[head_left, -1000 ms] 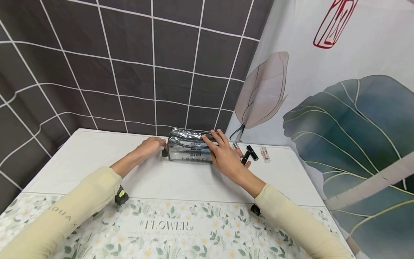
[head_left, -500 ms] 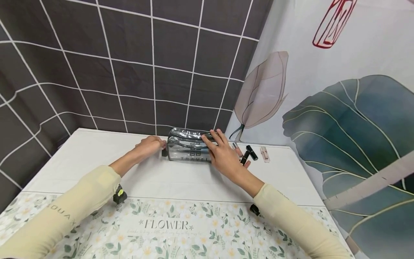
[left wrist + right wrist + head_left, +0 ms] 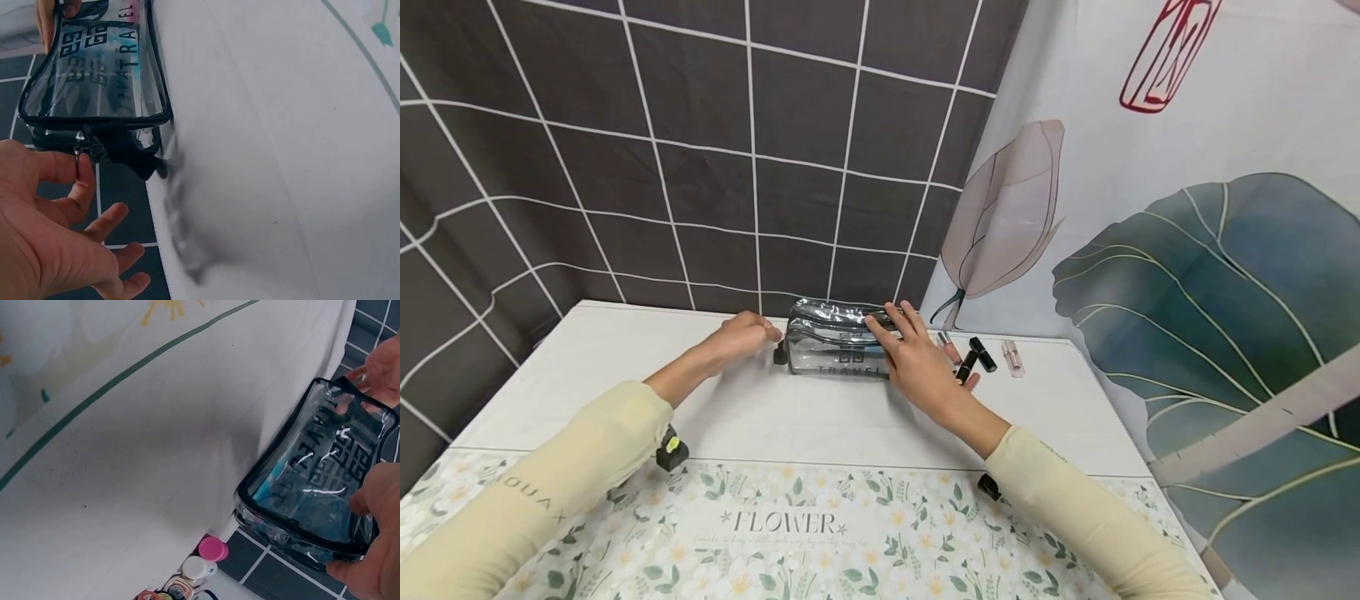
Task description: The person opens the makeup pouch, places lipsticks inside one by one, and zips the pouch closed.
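A clear, dark-edged zip pouch [image 3: 838,358] with "TRAVEL" printed on its front stands near the back edge of the white table. At its left end, my left hand [image 3: 737,337] pinches the zipper pull [image 3: 77,164] between thumb and forefinger, the other fingers spread apart. A black fabric tab [image 3: 128,150] hangs beside the pull. My right hand [image 3: 921,367] grips the pouch's right end, fingers over the top and thumb against the side. In the right wrist view, some bluish contents show through the clear wall of the pouch.
Right of the pouch lie black tubes [image 3: 983,354], a pinkish tube [image 3: 950,347] and a clear-pink one [image 3: 1013,358]. Pink [image 3: 213,549] and white [image 3: 195,567] caps show in the right wrist view. A dark grid-patterned cloth [image 3: 700,183] hangs behind. A floral mat [image 3: 790,546] covers the front.
My left wrist has shifted slightly to the left, its fingers still at the zipper pull. The pouch and my right hand stay in place.
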Demonstrator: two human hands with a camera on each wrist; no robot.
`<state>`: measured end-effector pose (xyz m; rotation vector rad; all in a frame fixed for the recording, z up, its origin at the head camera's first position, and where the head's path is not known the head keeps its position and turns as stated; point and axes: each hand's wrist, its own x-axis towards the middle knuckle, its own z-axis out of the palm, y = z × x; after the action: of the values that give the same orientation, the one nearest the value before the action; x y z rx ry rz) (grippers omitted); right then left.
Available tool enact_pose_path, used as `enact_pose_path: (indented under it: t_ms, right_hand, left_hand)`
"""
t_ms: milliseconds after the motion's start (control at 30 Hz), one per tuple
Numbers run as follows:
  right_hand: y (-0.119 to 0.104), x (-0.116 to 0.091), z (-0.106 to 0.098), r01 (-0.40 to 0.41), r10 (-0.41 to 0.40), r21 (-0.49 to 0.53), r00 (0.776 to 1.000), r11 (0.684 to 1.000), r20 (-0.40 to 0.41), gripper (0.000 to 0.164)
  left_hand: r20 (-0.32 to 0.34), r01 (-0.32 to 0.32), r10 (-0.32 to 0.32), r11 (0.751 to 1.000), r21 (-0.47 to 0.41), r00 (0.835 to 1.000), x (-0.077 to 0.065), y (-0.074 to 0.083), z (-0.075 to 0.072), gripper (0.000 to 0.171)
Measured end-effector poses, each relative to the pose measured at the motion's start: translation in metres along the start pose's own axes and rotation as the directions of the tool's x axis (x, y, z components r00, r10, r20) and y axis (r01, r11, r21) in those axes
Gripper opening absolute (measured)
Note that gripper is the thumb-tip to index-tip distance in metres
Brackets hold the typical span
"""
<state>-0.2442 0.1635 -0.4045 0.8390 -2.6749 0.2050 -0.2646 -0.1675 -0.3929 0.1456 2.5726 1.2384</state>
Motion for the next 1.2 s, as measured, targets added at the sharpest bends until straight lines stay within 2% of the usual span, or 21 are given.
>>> enact_pose_path:
  t_ms: [200,333,600,833,967,1033,1133,1200]
  right_hand:
    - [-0.001,0.000,0.000,0.004,-0.005,-0.015,1.000,1.000,-0.011,0.062]
    - [-0.001,-0.001,0.000,0.011,-0.012,-0.040,1.000,0.999,-0.013,0.062]
    - [-0.002,-0.001,-0.001,0.021,-0.022,-0.066,1.000,0.998,-0.017,0.063]
    - [-0.003,-0.001,-0.001,0.025,-0.027,-0.069,0.999,0.997,-0.034,0.062]
    - [-0.004,-0.001,-0.001,0.019,-0.021,-0.083,0.999,0.996,-0.029,0.062]
    - [-0.005,0.000,0.000,0.009,-0.011,-0.090,1.000,0.996,-0.021,0.062]
    - [-0.006,0.000,0.001,-0.004,0.003,-0.095,1.000,0.995,-0.011,0.063]
    - [-0.007,0.000,0.001,-0.008,0.007,-0.087,1.000,0.996,-0.013,0.063]
  left_hand:
    - [0.018,0.021,-0.020,0.999,-0.032,1.000,-0.002,0.001,-0.002,0.051]
    - [0.023,0.009,-0.008,0.999,-0.042,1.000,-0.003,0.002,-0.003,0.053]
    - [-0.006,-0.006,0.005,0.998,-0.068,1.000,-0.003,0.002,-0.003,0.052]
    - [-0.022,0.022,-0.024,0.997,-0.079,0.999,-0.005,0.002,-0.004,0.054]
    - [-0.044,0.010,-0.013,0.997,-0.079,0.999,-0.007,0.001,-0.004,0.052]
    - [-0.081,-0.009,0.004,0.998,-0.056,0.997,-0.005,-0.002,-0.002,0.049]
    - [-0.152,-0.030,0.036,0.999,0.037,0.988,0.000,-0.007,0.003,0.041]
    - [-0.201,-0.057,0.082,0.991,0.125,0.976,0.012,-0.020,0.007,0.035]
